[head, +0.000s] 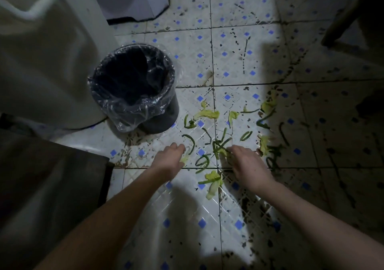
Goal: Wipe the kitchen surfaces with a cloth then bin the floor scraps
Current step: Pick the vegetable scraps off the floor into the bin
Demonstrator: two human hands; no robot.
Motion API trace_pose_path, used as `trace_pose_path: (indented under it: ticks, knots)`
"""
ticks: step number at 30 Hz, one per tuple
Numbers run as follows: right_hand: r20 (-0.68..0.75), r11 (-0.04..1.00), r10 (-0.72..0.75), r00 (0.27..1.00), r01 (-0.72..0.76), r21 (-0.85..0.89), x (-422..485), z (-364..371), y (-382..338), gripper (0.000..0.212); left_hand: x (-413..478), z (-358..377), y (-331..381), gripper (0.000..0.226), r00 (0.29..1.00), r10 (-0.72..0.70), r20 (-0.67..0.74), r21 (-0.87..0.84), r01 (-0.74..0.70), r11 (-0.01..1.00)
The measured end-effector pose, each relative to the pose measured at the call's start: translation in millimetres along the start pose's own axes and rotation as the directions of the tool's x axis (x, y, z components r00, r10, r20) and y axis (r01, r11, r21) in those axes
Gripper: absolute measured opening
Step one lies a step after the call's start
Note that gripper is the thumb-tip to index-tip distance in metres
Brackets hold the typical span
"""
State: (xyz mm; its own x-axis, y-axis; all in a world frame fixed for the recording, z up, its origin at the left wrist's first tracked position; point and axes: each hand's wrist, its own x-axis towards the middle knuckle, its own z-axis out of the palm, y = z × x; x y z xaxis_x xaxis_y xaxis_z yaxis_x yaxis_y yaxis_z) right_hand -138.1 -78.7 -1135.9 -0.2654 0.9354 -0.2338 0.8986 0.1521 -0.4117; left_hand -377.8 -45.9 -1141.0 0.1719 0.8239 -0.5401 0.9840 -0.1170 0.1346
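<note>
Green pepper strips and pale leaf scraps lie scattered over the tiled floor. My left hand is down on the floor with its fingers closed around a pale leaf scrap. My right hand reaches to the floor, its fingertips pinching green strips. A dark round bin lined with a clear plastic bag stands upright to the upper left of my hands, its mouth open. No cloth is in view.
A pale appliance or cabinet stands left of the bin. A dark cabinet edge fills the lower left. A wooden stool or table leg is at the upper right. The floor on the right is dark and spotted.
</note>
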Motion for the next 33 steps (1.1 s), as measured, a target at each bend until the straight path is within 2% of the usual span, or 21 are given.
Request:
trace_pose_path:
  ticks: [3, 6, 9, 12, 15, 17, 19, 21, 24, 29, 33]
  knots:
    - [0.006, 0.998, -0.061, 0.998, 0.061, -0.013, -5.2, 13.6, 6.6, 0.036, 7.9, 21.8, -1.5, 0.028, 1.0, -0.005, 0.018, -0.017, 0.006, 1.0]
    - [0.014, 0.993, -0.11, 0.994, 0.11, -0.031, -3.6, 18.6, 10.9, 0.035, 11.0, 29.0, -8.3, 0.03, 1.0, -0.018, 0.013, -0.094, 0.019, 0.995]
    - [0.018, 0.994, -0.104, 0.994, 0.104, -0.026, -5.1, 16.1, 12.4, 0.034, 11.1, 20.1, -14.5, 0.019, 0.991, -0.002, -0.131, -0.219, -0.027, 0.975]
    - [-0.003, 0.999, -0.047, 0.999, 0.047, 0.0, -9.2, 15.0, 15.4, 0.038, 18.6, 8.2, -16.3, 0.013, 0.941, 0.075, -0.331, -0.287, -0.176, 0.942]
    - [-0.012, 1.0, -0.024, 1.0, 0.025, 0.02, -9.4, 18.8, 17.7, 0.039, 28.7, 0.9, -12.3, 0.014, 0.909, 0.146, -0.39, -0.305, -0.277, 0.911]
    - [-0.009, 1.0, -0.019, 1.0, 0.019, 0.01, -7.4, 19.9, 19.3, 0.04, 35.8, -0.8, -11.4, 0.023, 0.911, 0.188, -0.367, -0.26, -0.294, 0.92]
    - [-0.012, 1.0, -0.012, 1.0, 0.012, 0.005, -4.8, 19.4, 21.6, 0.042, 43.0, 0.0, -14.5, 0.046, 0.929, 0.248, -0.273, -0.116, -0.288, 0.951]
    - [-0.03, 1.0, -0.001, 1.0, 0.001, 0.017, -2.8, 17.3, 23.3, 0.039, 47.6, 1.3, -18.2, 0.057, 0.947, 0.261, -0.187, 0.004, -0.265, 0.964]
    - [-0.04, 1.0, 0.002, 0.999, -0.001, 0.028, 1.1, 16.1, 23.2, 0.041, 50.5, 2.4, -20.0, 0.049, 0.95, 0.247, -0.188, 0.023, -0.248, 0.969]
    - [-0.022, 0.998, -0.056, 0.998, 0.056, 0.012, 23.9, 10.6, 18.0, 0.039, 55.7, -1.7, -14.7, 0.019, 0.947, 0.261, -0.185, 0.072, -0.252, 0.965]
    - [-0.026, 0.995, -0.096, 0.995, 0.095, -0.022, 59.0, 7.6, 4.7, 0.044, 54.7, -1.2, -18.1, 0.015, 0.962, 0.231, -0.143, -0.01, -0.235, 0.972]
